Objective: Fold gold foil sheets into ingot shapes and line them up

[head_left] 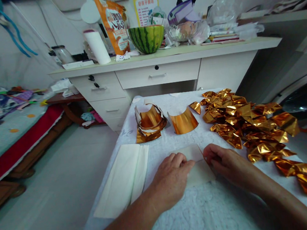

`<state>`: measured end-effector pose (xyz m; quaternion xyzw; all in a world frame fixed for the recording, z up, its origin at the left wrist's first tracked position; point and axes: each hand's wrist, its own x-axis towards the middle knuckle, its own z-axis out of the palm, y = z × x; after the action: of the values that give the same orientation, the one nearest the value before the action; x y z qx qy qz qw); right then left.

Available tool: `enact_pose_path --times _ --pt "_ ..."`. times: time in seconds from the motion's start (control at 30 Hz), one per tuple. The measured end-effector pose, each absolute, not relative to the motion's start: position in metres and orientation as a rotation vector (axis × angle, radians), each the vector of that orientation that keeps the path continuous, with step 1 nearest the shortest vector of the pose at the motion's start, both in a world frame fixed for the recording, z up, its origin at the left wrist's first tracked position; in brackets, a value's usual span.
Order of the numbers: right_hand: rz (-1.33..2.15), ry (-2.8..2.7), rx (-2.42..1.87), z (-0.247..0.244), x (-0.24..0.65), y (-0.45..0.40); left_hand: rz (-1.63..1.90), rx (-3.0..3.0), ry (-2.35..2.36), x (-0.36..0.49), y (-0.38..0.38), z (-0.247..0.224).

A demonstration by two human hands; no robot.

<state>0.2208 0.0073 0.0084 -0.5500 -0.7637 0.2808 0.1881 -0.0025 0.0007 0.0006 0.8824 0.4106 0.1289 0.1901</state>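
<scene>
An off-white piece of paper (200, 174) lies on the cloth-covered table, with a crease across it and a thin coppery line along its right edge. My left hand (173, 171) rests on its left side, fingers curled and thumb pressed onto the paper. At the right edge my right hand (221, 159) pinches the paper with bent fingers; the fingertips are partly hidden. Beyond the hands stand a curved gold foil paper sheet (184, 122) and a stack of curled gold foil paper (150, 121). White paper sheets (119, 181) lie left of my left hand.
Many folded gold foil pieces (242, 116) spread over the table's (182, 218) right side. Behind it is a white desk (160, 73) with a watermelon half (147, 39), an orange snack bag (114, 27) and a paper roll (97, 47). A bed (13, 123) stands left, a washing machine (302, 87) right.
</scene>
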Motion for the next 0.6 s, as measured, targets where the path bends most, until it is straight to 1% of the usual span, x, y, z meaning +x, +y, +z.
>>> enact_pose_path --times 0.17,0.47,0.6 --pt "0.812 -2.313 -1.531 0.0163 0.2251 0.004 0.328 2.467 1.164 -0.0021 0.0001 0.0044" --pt "0.871 -2.355 -1.303 0.0111 0.2296 0.0007 0.344 2.44 1.16 -0.0027 0.0015 0.0028" --pt "0.901 -2.373 -1.282 0.012 0.2275 0.0029 0.35 2.438 1.15 -0.0035 0.0025 0.0026"
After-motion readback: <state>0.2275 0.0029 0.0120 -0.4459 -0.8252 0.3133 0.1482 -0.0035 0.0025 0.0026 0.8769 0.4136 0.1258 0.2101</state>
